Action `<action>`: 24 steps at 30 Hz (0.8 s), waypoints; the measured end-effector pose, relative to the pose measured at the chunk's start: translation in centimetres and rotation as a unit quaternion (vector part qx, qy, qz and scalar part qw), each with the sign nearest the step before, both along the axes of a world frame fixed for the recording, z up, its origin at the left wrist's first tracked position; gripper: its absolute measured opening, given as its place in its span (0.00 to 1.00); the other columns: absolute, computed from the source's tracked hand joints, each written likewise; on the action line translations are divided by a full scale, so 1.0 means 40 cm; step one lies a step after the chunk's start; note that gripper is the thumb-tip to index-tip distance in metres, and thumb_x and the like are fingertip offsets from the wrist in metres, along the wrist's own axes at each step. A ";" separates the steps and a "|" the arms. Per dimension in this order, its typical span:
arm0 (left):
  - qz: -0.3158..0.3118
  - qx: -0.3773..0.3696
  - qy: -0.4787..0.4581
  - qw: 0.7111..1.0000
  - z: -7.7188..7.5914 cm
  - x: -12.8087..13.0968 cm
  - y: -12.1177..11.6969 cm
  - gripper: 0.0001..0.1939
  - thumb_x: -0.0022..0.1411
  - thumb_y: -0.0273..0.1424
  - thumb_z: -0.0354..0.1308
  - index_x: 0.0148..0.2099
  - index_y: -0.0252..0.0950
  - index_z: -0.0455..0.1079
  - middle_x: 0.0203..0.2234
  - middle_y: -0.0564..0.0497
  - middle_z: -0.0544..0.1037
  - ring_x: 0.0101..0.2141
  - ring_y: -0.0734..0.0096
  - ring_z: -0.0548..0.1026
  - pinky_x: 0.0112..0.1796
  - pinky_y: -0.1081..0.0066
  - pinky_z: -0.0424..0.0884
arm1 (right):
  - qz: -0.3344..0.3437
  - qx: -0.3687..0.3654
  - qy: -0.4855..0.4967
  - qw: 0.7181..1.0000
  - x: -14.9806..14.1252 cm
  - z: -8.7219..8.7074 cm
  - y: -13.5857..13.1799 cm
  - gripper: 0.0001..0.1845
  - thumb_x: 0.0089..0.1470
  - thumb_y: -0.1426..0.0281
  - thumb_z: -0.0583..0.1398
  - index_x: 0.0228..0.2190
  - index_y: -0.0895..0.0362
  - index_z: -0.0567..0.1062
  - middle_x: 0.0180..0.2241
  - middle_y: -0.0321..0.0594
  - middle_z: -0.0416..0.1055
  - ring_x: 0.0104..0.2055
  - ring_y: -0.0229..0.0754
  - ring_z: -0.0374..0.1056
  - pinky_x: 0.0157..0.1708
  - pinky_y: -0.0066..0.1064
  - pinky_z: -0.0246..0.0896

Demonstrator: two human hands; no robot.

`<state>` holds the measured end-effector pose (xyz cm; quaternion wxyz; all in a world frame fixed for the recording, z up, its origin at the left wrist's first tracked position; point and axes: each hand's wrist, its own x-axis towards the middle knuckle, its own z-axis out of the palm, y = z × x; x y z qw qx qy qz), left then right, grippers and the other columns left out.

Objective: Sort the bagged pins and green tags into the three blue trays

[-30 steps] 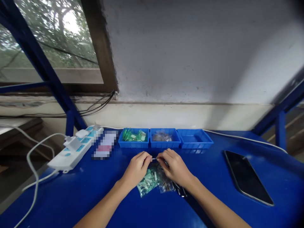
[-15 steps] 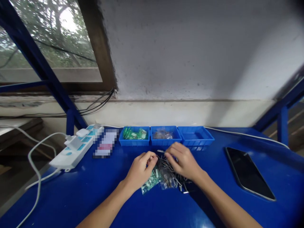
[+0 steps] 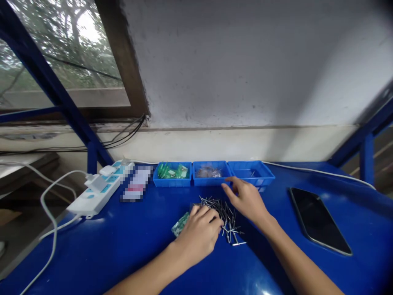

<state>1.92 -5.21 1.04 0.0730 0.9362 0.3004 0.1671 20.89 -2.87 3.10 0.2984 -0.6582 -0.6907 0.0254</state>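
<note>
A loose pile of thin metal pins (image 3: 226, 212) lies on the blue table, with a small bag of green parts (image 3: 179, 225) at its left edge. My left hand (image 3: 199, 231) rests on the near left side of the pile. Its fingers are curled down, and what they pinch is hidden. My right hand (image 3: 246, 197) hovers past the pile with fingers stretched out and nothing in them, just in front of the right bin (image 3: 260, 179). This bin is the right one of three small blue bins in a row.
The left bin (image 3: 172, 182) holds green parts and the middle bin (image 3: 208, 182) a clear bag. A dark phone (image 3: 317, 219) lies to the right. A white power strip (image 3: 98, 190) with cables and a blurred card (image 3: 136, 188) lie to the left. The wall is close behind.
Both hands held a pin between them, then parted. My right hand moved forward and right toward the right bin and opened. My left hand dropped back onto the pile.
</note>
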 end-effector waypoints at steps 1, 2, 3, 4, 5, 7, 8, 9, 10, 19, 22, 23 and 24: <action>0.006 -0.004 -0.002 1.000 -0.003 -0.004 0.003 0.08 0.64 0.25 0.49 0.41 0.38 0.69 0.37 0.51 0.73 0.40 0.65 0.68 0.41 0.61 0.62 | 0.028 -0.003 0.003 1.000 -0.014 -0.002 -0.004 0.17 0.58 0.59 0.50 0.40 0.55 0.71 0.24 0.37 0.71 0.24 0.40 0.67 0.25 0.28 0.53; 0.011 -0.008 -0.005 1.000 -0.004 -0.008 0.005 0.09 0.64 0.24 0.48 0.40 0.37 0.69 0.36 0.50 0.73 0.39 0.65 0.68 0.41 0.61 0.62 | 0.050 -0.008 0.005 0.999 -0.025 -0.005 -0.007 0.17 0.58 0.59 0.50 0.41 0.55 0.71 0.25 0.37 0.71 0.24 0.39 0.67 0.25 0.28 0.53; 0.015 -0.012 -0.009 1.000 -0.005 -0.011 0.006 0.09 0.64 0.24 0.47 0.39 0.37 0.69 0.36 0.50 0.73 0.38 0.66 0.68 0.41 0.62 0.62 | 0.068 -0.014 0.006 0.998 -0.032 -0.006 -0.010 0.16 0.58 0.60 0.50 0.41 0.55 0.71 0.25 0.37 0.71 0.25 0.39 0.67 0.25 0.28 0.53; 0.015 -0.014 -0.014 1.000 -0.004 -0.014 0.007 0.10 0.64 0.23 0.47 0.39 0.37 0.69 0.35 0.50 0.73 0.38 0.66 0.69 0.41 0.62 0.63 | 0.082 -0.019 0.006 0.996 -0.037 -0.008 -0.013 0.16 0.58 0.60 0.51 0.41 0.55 0.71 0.26 0.38 0.71 0.25 0.39 0.67 0.26 0.28 0.54; 0.014 -0.016 -0.020 1.000 -0.003 -0.016 0.008 0.10 0.64 0.24 0.47 0.39 0.37 0.69 0.35 0.50 0.73 0.38 0.66 0.69 0.42 0.63 0.63 | 0.095 -0.024 0.006 0.995 -0.039 -0.009 -0.014 0.16 0.59 0.60 0.51 0.40 0.55 0.71 0.27 0.38 0.71 0.26 0.39 0.67 0.26 0.28 0.54; 0.009 -0.019 -0.038 0.999 0.002 -0.020 0.013 0.09 0.64 0.24 0.47 0.39 0.37 0.68 0.34 0.50 0.74 0.37 0.66 0.69 0.42 0.63 0.63 | 0.116 -0.029 0.009 0.993 -0.041 -0.010 -0.016 0.15 0.59 0.61 0.50 0.40 0.55 0.71 0.29 0.39 0.72 0.27 0.39 0.67 0.26 0.28 0.55; 0.010 -0.024 -0.051 0.998 0.004 -0.023 0.016 0.09 0.64 0.25 0.46 0.39 0.37 0.68 0.34 0.50 0.74 0.37 0.66 0.69 0.42 0.64 0.63 | 0.122 -0.030 0.010 0.992 -0.040 -0.010 -0.015 0.15 0.59 0.61 0.50 0.40 0.55 0.71 0.30 0.39 0.72 0.27 0.39 0.67 0.27 0.28 0.55; 0.016 -0.031 -0.068 0.997 0.007 -0.028 0.022 0.09 0.64 0.25 0.46 0.38 0.37 0.68 0.33 0.50 0.74 0.37 0.66 0.70 0.42 0.64 0.63 | 0.126 -0.031 0.011 0.991 -0.040 -0.011 -0.015 0.16 0.59 0.61 0.50 0.41 0.55 0.71 0.30 0.39 0.72 0.28 0.39 0.67 0.27 0.28 0.56; 0.025 -0.041 -0.085 0.995 0.010 -0.034 0.028 0.08 0.64 0.26 0.46 0.38 0.37 0.67 0.33 0.51 0.74 0.37 0.66 0.70 0.41 0.64 0.64 | 0.129 -0.033 0.011 0.991 -0.040 -0.011 -0.014 0.16 0.59 0.61 0.50 0.41 0.55 0.71 0.31 0.39 0.72 0.29 0.39 0.67 0.28 0.28 0.56; 0.111 -0.080 -0.122 0.983 0.003 -0.081 0.087 0.12 0.66 0.28 0.43 0.43 0.41 0.68 0.37 0.52 0.76 0.38 0.67 0.73 0.39 0.67 0.64 | 0.165 -0.045 -0.090 0.981 -0.049 -0.022 -0.028 0.22 0.50 0.56 0.59 0.44 0.55 0.72 0.40 0.46 0.66 0.44 0.50 0.62 0.41 0.42 0.60; 0.150 -0.043 -0.089 0.984 0.002 -0.079 0.094 0.11 0.65 0.29 0.44 0.40 0.41 0.68 0.36 0.53 0.77 0.38 0.64 0.72 0.40 0.63 0.61 | 0.139 -0.032 -0.072 0.987 -0.067 -0.045 -0.019 0.20 0.54 0.59 0.56 0.46 0.55 0.70 0.40 0.46 0.66 0.44 0.49 0.61 0.43 0.40 0.59; 0.161 -0.037 -0.085 0.983 0.002 -0.078 0.096 0.11 0.65 0.29 0.45 0.40 0.41 0.69 0.36 0.53 0.77 0.38 0.64 0.72 0.40 0.63 0.60 | 0.123 -0.030 -0.067 0.990 -0.074 -0.055 -0.013 0.17 0.55 0.61 0.55 0.45 0.55 0.71 0.39 0.45 0.66 0.44 0.48 0.61 0.43 0.39 0.59; 0.170 -0.035 -0.083 0.981 0.001 -0.079 0.098 0.11 0.65 0.29 0.45 0.39 0.41 0.69 0.36 0.53 0.78 0.38 0.64 0.72 0.40 0.63 0.60 | 0.109 -0.030 -0.065 0.991 -0.081 -0.065 -0.006 0.15 0.56 0.63 0.54 0.43 0.55 0.72 0.38 0.45 0.67 0.43 0.47 0.61 0.42 0.38 0.59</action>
